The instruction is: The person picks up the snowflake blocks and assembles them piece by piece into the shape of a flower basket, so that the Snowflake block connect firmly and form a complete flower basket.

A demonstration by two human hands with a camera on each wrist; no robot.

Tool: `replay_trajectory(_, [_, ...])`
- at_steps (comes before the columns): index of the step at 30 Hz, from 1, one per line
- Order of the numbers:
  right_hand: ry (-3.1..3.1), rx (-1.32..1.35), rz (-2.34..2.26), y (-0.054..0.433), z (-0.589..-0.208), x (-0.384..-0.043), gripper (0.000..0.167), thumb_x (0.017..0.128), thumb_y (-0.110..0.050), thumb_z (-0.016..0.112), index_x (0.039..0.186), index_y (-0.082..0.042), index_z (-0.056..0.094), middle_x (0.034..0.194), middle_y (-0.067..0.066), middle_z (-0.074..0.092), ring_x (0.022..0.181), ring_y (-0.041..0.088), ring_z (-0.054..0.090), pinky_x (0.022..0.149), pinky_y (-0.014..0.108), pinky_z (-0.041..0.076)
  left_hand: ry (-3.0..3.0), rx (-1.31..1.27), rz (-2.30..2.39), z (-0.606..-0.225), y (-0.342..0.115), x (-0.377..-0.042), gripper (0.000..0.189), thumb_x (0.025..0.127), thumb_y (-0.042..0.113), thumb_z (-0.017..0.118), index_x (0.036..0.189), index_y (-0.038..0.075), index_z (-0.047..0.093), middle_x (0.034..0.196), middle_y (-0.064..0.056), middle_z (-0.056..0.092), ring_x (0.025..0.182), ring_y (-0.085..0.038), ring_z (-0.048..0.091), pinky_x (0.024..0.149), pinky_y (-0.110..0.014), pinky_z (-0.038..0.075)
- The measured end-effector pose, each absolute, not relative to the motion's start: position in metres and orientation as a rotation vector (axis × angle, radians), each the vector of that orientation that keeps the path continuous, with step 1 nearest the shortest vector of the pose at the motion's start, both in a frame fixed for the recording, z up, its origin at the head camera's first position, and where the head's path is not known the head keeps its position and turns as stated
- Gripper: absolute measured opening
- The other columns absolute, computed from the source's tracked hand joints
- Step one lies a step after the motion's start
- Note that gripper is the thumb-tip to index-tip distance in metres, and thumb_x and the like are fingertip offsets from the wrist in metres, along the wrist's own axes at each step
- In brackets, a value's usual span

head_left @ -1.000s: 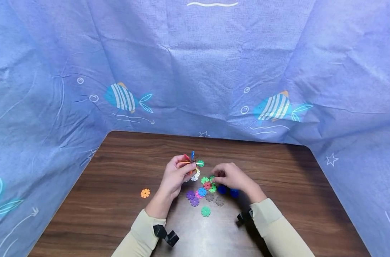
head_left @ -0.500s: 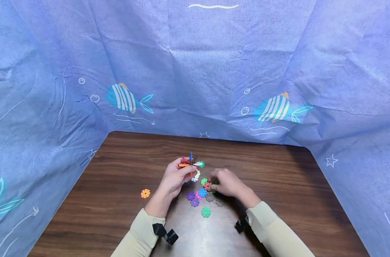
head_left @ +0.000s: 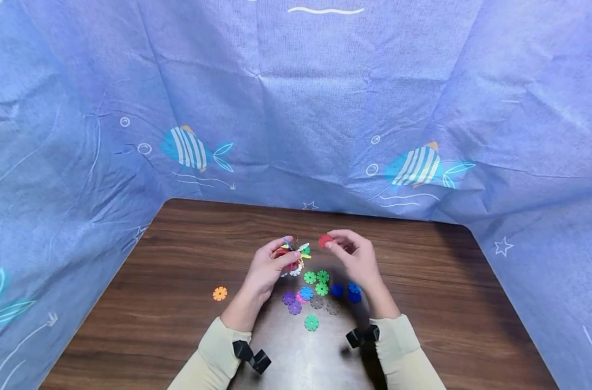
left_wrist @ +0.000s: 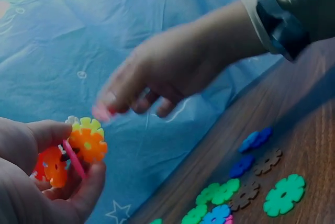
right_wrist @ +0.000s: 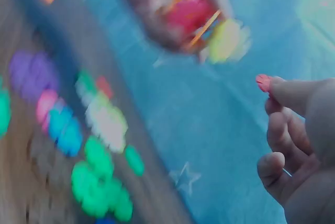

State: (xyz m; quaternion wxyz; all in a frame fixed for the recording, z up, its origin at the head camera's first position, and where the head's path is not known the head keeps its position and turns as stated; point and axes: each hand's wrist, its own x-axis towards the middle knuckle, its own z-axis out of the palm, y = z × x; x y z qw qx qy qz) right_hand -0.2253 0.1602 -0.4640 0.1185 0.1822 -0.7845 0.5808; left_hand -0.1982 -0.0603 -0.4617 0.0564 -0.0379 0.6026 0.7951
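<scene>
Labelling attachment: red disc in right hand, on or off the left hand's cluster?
Off: right hand pinches the red disc; head and right wrist views show it apart from the cluster in the left hand.

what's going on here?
A person is working with plastic notched discs at a wood-grain table. The left hand holds a multicoloured cluster of discs that look slotted together. The right hand pinches a red disc up off the table, apart from the cluster. Loose discs lie below the hands, including green, purple and dark blue ones; one orange disc sits alone off to the left.
</scene>
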Motion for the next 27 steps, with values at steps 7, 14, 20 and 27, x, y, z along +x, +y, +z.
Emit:
replay_trajectory(7, [-2.216,0.522,1.818,0.150,-0.456,-0.217,0.020,0.093,-0.003,0.074,0.113,-0.001,0.076,0.097,0.019,0.077,0.078,0.006,0.068,0.063,0.019,0.054,1.853,-0.112,2.353,-0.463,-0.059,-0.197,0.042,0.093,-0.001,0.070,0.133,-0.005,0.059,0.092,-0.004,0.068,0.073,-0.009,0.069,0.068,-0.022,0.060])
replay_trajectory(14, [-2.187,0.514,1.826,0.140,-0.449,-0.212,0.015,0.091,0.004,0.073,0.106,0.005,0.073,0.089,0.023,0.075,0.073,0.017,0.069,0.055,0.019,0.045,1.826,-0.108,2.269,-0.460,-0.062,-0.196,0.042,0.093,0.004,0.072,0.132,-0.008,0.056,0.089,-0.001,0.065,0.066,-0.006,0.062,0.060,-0.020,0.055])
replay_trajectory(20, [-2.259,0.536,1.788,0.137,-0.433,-0.205,0.012,0.091,0.002,0.074,0.103,0.006,0.074,0.088,0.022,0.075,0.072,0.015,0.066,0.056,0.018,0.045,1.790,-0.092,2.207,-0.462,-0.060,-0.195,0.046,0.095,0.005,0.070,0.136,-0.008,0.053,0.096,-0.005,0.070,0.074,-0.006,0.065,0.067,-0.021,0.058])
replay_trajectory(27, [-2.308,0.548,1.752,0.142,-0.434,-0.205,0.012,0.092,0.001,0.074,0.103,0.005,0.075,0.089,0.022,0.075,0.072,0.018,0.065,0.058,0.020,0.048,1.841,-0.114,2.209,-0.465,-0.056,-0.196,0.043,0.096,0.007,0.070,0.135,-0.006,0.058,0.107,-0.013,0.068,0.077,-0.013,0.069,0.066,-0.025,0.062])
